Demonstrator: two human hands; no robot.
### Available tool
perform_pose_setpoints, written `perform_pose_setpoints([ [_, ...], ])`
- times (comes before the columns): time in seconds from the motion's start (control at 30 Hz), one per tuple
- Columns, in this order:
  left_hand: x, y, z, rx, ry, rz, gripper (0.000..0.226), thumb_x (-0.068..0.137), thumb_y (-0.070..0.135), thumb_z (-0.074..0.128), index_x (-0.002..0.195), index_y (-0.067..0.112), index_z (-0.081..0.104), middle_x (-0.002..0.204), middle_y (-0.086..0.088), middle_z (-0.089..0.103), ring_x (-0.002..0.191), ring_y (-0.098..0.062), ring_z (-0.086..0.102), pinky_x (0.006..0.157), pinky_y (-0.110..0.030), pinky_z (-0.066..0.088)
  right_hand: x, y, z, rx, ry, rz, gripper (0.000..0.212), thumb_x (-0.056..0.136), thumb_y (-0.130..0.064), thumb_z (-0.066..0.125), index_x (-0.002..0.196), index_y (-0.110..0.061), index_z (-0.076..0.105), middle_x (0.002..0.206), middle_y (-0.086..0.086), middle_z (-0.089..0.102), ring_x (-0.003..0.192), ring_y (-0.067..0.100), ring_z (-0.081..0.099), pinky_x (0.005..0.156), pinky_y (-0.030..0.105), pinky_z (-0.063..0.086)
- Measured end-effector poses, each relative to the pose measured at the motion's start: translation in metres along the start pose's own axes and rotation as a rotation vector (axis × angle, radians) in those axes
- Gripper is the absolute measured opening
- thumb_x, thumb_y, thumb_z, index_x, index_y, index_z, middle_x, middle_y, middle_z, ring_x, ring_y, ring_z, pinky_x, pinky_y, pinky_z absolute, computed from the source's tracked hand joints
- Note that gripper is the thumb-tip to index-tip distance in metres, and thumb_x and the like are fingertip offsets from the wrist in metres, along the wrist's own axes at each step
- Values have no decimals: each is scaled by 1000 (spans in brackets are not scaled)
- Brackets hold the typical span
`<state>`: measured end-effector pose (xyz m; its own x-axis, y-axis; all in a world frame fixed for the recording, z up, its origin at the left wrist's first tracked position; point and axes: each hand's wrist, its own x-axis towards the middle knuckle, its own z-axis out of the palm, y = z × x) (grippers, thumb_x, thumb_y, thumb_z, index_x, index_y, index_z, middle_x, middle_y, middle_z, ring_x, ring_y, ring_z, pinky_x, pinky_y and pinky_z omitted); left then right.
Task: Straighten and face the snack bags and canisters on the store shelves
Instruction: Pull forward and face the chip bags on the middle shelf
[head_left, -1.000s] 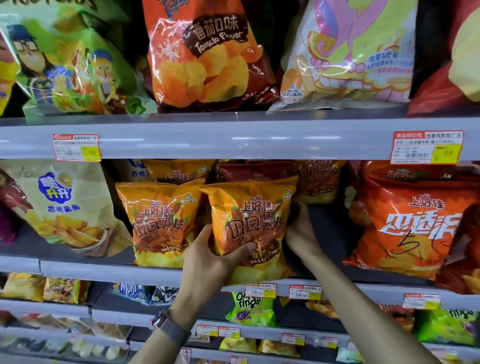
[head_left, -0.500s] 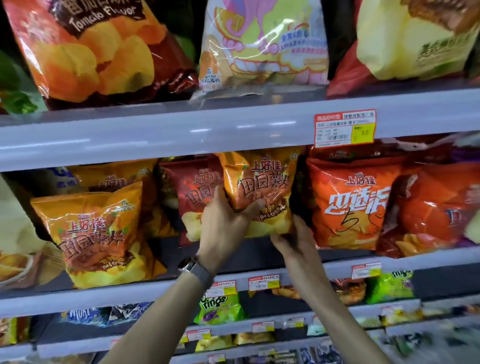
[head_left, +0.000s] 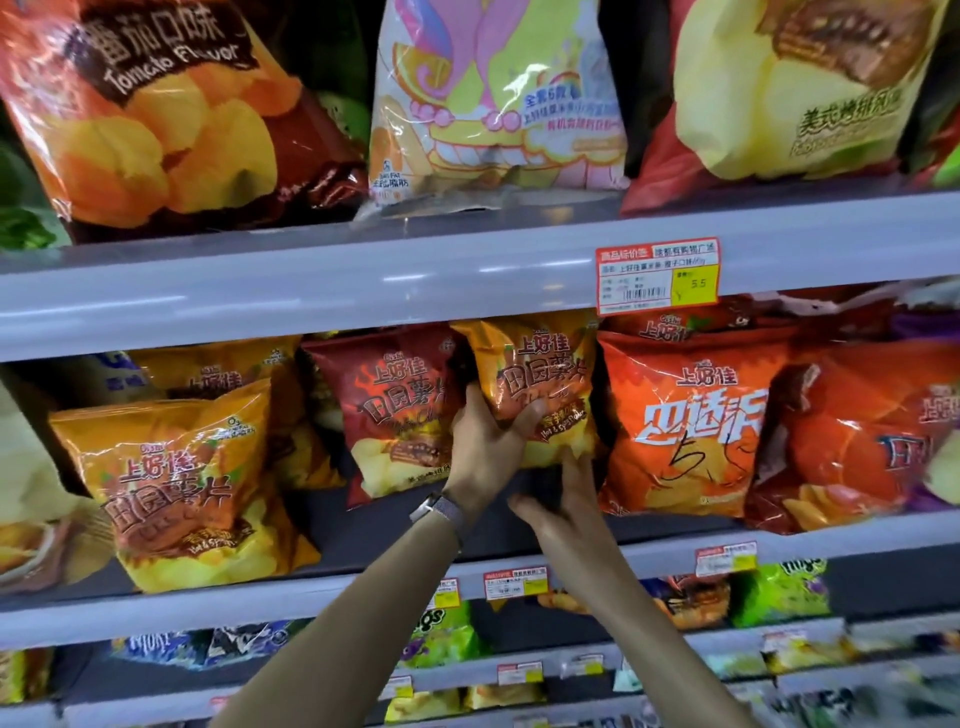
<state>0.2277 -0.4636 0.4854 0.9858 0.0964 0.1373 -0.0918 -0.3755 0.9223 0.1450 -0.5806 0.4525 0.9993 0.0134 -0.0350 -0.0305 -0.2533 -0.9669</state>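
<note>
— Where's the orange bag (head_left: 540, 384)?
— Lifted above the middle shelf (head_left: 395, 535), over bare dark floor, between a dark red bag (head_left: 400, 415) and an orange-red bag (head_left: 675, 415); left hand (head_left: 485, 441) grip closed on its lower left; right hand (head_left: 566, 506) touches underneath, fingers (head_left: 574, 462) straight.

the big orange bag (head_left: 171, 114) at upper left reads "番茄口味" and "tomato flavor". the yellow bag (head_left: 753, 104) at upper right reads "美式烤排风味". the price tag (head_left: 657, 277) on the shelf edge (head_left: 363, 283) shows "5.5". the middle orange bag (head_left: 540, 384) carries "上好佳", "田园薯片" and "hot & spicy". the red-orange bag (head_left: 685, 415) has "上好佳" printed and "5.5" handwritten on it.
</note>
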Motion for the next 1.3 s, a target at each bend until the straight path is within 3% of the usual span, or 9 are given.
perform_pose_setpoints([
  [0.1,12,-8,3,44,-124,17,57,92,52,77,136,25,55,120,15,71,125,-13,62,117,-42,45,3,-1,-2,4,-26,36,99,95,-41,69,166,-32,1,173,-12,-10,159,11,1,119,27,11],
  [0.23,20,-9,-4,-33,-211,-34,56,96,38,78,144,17,57,123,7,74,110,-1,70,101,-23,57,7,1,-6,-15,-81,78,97,98,-36,69,167,-29,0,173,-8,-15,160,14,-1,118,27,13],
  [0.37,12,-17,-3,81,-102,-49,55,84,66,76,126,33,63,119,13,73,124,-19,65,108,-47,54,14,2,-14,-14,-118,86,105,91,-42,71,167,-31,0,173,-9,-16,160,14,-1,119,29,14],
  [0.53,-7,-19,2,225,-67,29,41,106,26,59,146,23,54,130,13,48,148,-36,41,117,-49,42,25,4,-22,-34,-126,51,115,71,-49,65,167,-30,6,174,-9,-3,160,16,6,125,33,16],
  [0.7,-18,-24,4,311,-9,46,39,109,19,54,148,15,54,148,-12,60,144,-35,48,107,-34,45,26,3,-22,-47,-136,57,117,71,-46,66,167,-30,2,174,-8,-5,159,16,5,127,36,15],
  [0.87,-39,-18,-5,326,-28,15,39,106,9,57,145,7,56,143,-14,64,132,-35,57,87,-19,37,25,-2,-22,-116,-131,85,116,71,-50,63,168,-28,1,174,-3,-6,160,22,4,129,43,16],
  [0.93,-50,-14,-12,332,-64,-15,42,104,7,56,146,8,55,139,-13,66,126,-35,60,81,-23,37,24,-5,-24,-136,-139,96,114,73,-52,60,168,-27,2,175,-2,-7,160,23,3,128,42,15],
  [1.1,-77,-19,-34,416,-124,37,39,99,14,57,136,22,63,124,-5,73,110,-33,65,82,-40,53,12,-8,-24,-238,-138,73,111,77,-58,55,168,-23,2,175,0,-7,161,21,0,127,38,9],
  [1.3,-110,-24,-58,565,-200,28,45,90,43,43,126,38,69,121,11,74,110,-23,70,85,-41,59,-15,-11,-17,-460,-156,3,80,104,-44,58,167,-18,15,175,1,1,161,18,3,126,30,7],
])
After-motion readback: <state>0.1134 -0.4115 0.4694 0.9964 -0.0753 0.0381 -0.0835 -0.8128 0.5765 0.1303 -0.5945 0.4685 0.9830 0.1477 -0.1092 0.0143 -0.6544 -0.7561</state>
